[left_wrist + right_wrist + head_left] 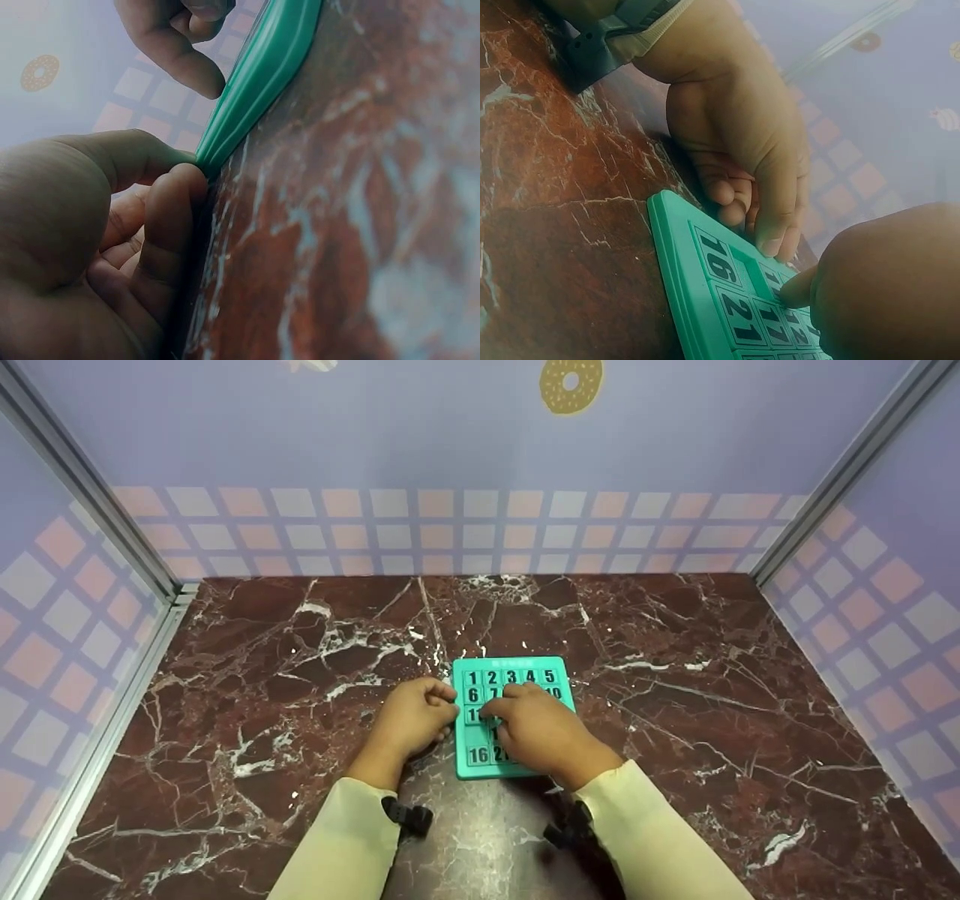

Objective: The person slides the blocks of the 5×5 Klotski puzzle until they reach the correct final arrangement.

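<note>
A turquoise sliding number puzzle (487, 772) lies flat on the table, its black-numbered tiles set in a raised frame. My left hand (412, 716) is at its left side; in the left wrist view the thumb and index finger (196, 180) pinch the puzzle's edge. My right hand (544, 731) is over the right part of the board, one extended finger touching the tiles beside the 11 tile (472, 714). That hand hides several tiles. In the right wrist view, a vacant slot (751, 276) shows between the 16 tile (717, 257) and the 11.
The brown marble-patterned table (300, 735) extends around the puzzle. Purple walls (450, 450) with pink and white checks stand at the back and both sides. Black straps with small devices (411, 816) sit at both wrists.
</note>
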